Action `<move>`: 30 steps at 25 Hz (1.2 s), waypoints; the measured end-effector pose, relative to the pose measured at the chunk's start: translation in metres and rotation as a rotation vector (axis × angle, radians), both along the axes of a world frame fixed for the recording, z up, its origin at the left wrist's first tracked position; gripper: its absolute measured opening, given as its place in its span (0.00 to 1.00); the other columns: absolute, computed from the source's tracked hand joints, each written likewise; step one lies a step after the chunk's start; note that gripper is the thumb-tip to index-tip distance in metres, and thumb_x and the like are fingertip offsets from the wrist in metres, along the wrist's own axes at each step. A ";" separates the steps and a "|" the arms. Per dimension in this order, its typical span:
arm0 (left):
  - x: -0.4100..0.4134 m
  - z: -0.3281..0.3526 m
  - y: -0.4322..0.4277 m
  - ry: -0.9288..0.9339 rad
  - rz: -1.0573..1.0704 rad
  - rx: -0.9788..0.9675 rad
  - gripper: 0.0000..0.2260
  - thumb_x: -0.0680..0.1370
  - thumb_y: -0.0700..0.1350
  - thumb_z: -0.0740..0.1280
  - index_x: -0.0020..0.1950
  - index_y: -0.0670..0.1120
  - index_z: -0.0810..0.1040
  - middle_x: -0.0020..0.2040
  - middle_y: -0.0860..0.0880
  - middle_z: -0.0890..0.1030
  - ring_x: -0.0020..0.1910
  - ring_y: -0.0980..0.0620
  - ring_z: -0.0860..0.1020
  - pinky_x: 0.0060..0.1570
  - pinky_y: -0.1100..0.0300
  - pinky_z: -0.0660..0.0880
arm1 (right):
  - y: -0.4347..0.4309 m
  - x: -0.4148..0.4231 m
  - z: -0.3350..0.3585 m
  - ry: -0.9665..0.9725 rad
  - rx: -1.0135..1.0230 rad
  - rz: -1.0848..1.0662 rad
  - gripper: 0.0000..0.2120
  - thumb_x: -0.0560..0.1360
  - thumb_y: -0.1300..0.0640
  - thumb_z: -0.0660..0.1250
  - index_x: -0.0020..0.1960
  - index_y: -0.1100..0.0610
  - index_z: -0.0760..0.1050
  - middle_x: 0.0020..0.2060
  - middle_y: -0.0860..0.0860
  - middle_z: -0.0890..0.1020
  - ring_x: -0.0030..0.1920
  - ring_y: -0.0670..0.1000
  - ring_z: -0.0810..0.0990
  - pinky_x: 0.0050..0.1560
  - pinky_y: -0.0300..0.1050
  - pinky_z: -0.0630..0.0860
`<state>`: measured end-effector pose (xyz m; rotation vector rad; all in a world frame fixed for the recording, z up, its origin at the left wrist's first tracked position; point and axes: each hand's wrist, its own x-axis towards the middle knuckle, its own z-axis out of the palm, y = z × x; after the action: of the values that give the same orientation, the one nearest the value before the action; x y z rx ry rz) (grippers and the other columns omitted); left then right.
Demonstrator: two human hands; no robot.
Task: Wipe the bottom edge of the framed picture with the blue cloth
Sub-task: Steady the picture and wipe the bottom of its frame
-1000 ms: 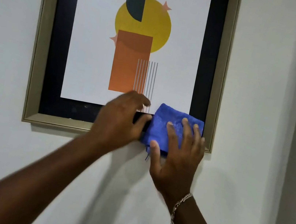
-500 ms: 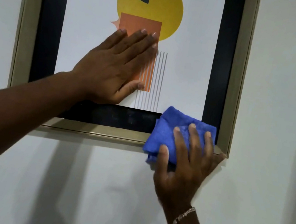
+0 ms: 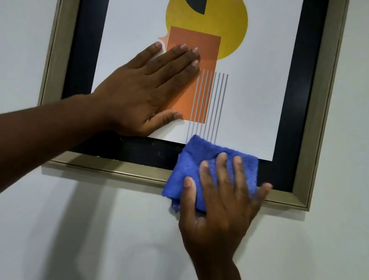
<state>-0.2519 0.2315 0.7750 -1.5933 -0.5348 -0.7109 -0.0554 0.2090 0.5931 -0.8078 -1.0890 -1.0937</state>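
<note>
Head view: right hand [image 3: 219, 207], fingers straight, is pressing a folded blue fleecy cloth [image 3: 201, 164] against the bottom edge of the gold-framed abstract picture [image 3: 112, 167] hanging on a white wall [image 3: 92, 234]; left hand [image 3: 147, 91] is lying flat, fingers extended, on the glass.

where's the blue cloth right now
In the head view the blue cloth covers the right part of the framed picture's bottom edge, pressed by the right hand, lower right of the left hand.

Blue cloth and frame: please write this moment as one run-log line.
left hand: flat on framed picture | right hand: presses blue cloth on bottom edge, right part
</note>
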 end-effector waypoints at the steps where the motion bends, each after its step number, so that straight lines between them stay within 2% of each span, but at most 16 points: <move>1: -0.002 0.000 0.000 0.003 -0.004 0.002 0.35 0.80 0.63 0.45 0.80 0.41 0.47 0.81 0.41 0.51 0.81 0.44 0.49 0.79 0.44 0.49 | -0.002 0.006 -0.004 -0.074 -0.008 -0.007 0.16 0.79 0.48 0.66 0.59 0.57 0.81 0.64 0.55 0.79 0.71 0.56 0.73 0.79 0.59 0.53; 3: -0.005 -0.002 0.001 -0.011 -0.006 0.005 0.35 0.80 0.63 0.45 0.80 0.42 0.47 0.81 0.41 0.50 0.81 0.44 0.48 0.79 0.44 0.49 | -0.007 0.024 -0.009 -0.121 -0.001 -0.007 0.15 0.79 0.50 0.66 0.58 0.58 0.82 0.63 0.55 0.80 0.70 0.56 0.74 0.77 0.57 0.61; 7: -0.006 -0.002 0.002 -0.014 -0.028 -0.008 0.36 0.80 0.64 0.44 0.80 0.42 0.46 0.81 0.41 0.49 0.81 0.44 0.48 0.79 0.44 0.48 | -0.002 -0.011 0.011 0.074 0.042 0.021 0.14 0.79 0.50 0.65 0.54 0.58 0.83 0.59 0.57 0.83 0.66 0.58 0.78 0.70 0.60 0.69; 11: -0.021 0.003 0.005 0.032 -0.033 0.003 0.36 0.80 0.64 0.44 0.80 0.42 0.46 0.81 0.41 0.50 0.81 0.44 0.48 0.79 0.45 0.49 | -0.001 -0.014 -0.010 -0.041 -0.002 0.012 0.13 0.80 0.51 0.63 0.59 0.56 0.81 0.64 0.56 0.80 0.69 0.58 0.74 0.68 0.63 0.70; 14: -0.026 0.005 0.005 0.016 -0.038 0.014 0.36 0.80 0.65 0.44 0.80 0.42 0.46 0.81 0.41 0.50 0.81 0.44 0.48 0.79 0.45 0.49 | 0.000 -0.023 0.000 0.155 0.009 0.046 0.13 0.78 0.52 0.64 0.57 0.58 0.81 0.62 0.58 0.81 0.68 0.60 0.74 0.67 0.68 0.69; 16: -0.026 0.005 0.006 0.026 -0.046 0.000 0.36 0.79 0.65 0.44 0.80 0.42 0.46 0.81 0.41 0.50 0.81 0.44 0.48 0.79 0.45 0.49 | 0.000 -0.058 0.014 0.274 -0.060 0.059 0.17 0.78 0.46 0.63 0.61 0.54 0.80 0.64 0.57 0.79 0.70 0.58 0.71 0.73 0.64 0.63; 18: -0.030 0.006 0.008 0.039 -0.051 0.007 0.36 0.79 0.65 0.44 0.80 0.42 0.45 0.81 0.41 0.49 0.81 0.44 0.48 0.79 0.45 0.49 | 0.002 -0.070 0.007 0.186 -0.117 -0.014 0.20 0.79 0.43 0.59 0.67 0.51 0.75 0.69 0.57 0.75 0.73 0.57 0.67 0.75 0.62 0.59; 19: -0.032 0.007 0.010 0.049 -0.051 0.010 0.36 0.79 0.65 0.43 0.80 0.42 0.45 0.81 0.41 0.49 0.81 0.44 0.48 0.79 0.45 0.49 | 0.003 -0.063 -0.001 0.134 -0.126 -0.032 0.21 0.80 0.44 0.57 0.68 0.50 0.74 0.70 0.57 0.74 0.74 0.58 0.66 0.75 0.63 0.60; 21: -0.035 0.008 0.011 0.048 -0.050 0.009 0.36 0.79 0.65 0.43 0.80 0.42 0.45 0.82 0.41 0.49 0.81 0.44 0.47 0.79 0.44 0.49 | 0.003 -0.050 -0.010 0.145 -0.103 -0.031 0.20 0.80 0.45 0.57 0.68 0.52 0.74 0.70 0.58 0.74 0.74 0.59 0.66 0.72 0.67 0.63; 24: -0.034 0.009 0.011 0.021 -0.069 0.003 0.37 0.79 0.66 0.44 0.80 0.42 0.45 0.82 0.41 0.49 0.81 0.44 0.47 0.79 0.43 0.49 | 0.007 -0.085 0.007 0.312 -0.119 0.027 0.22 0.79 0.41 0.57 0.67 0.51 0.76 0.71 0.57 0.73 0.74 0.60 0.65 0.74 0.68 0.59; 26: -0.035 0.009 0.011 0.004 -0.070 -0.005 0.38 0.79 0.66 0.44 0.80 0.41 0.46 0.82 0.41 0.49 0.81 0.44 0.47 0.79 0.43 0.49 | 0.006 -0.105 0.004 0.208 -0.125 -0.015 0.23 0.78 0.39 0.59 0.66 0.50 0.77 0.70 0.56 0.74 0.74 0.59 0.66 0.75 0.66 0.59; 28: -0.039 0.011 0.010 -0.029 -0.068 -0.018 0.38 0.79 0.66 0.44 0.80 0.41 0.45 0.82 0.41 0.49 0.81 0.44 0.47 0.79 0.43 0.48 | 0.006 -0.091 -0.005 0.114 -0.090 -0.013 0.20 0.78 0.43 0.62 0.64 0.51 0.79 0.68 0.56 0.76 0.72 0.60 0.69 0.71 0.68 0.64; 30: -0.040 0.011 0.010 -0.062 -0.063 -0.027 0.38 0.79 0.66 0.44 0.80 0.41 0.45 0.82 0.41 0.48 0.81 0.44 0.47 0.79 0.44 0.48 | 0.009 -0.089 -0.001 0.259 -0.050 0.041 0.18 0.77 0.47 0.63 0.62 0.53 0.80 0.67 0.57 0.77 0.72 0.60 0.69 0.69 0.70 0.64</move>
<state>-0.2916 0.2415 0.7855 -1.6233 -0.5431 -0.8055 -0.1440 0.2175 0.5926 -0.9355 -0.9126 -0.9021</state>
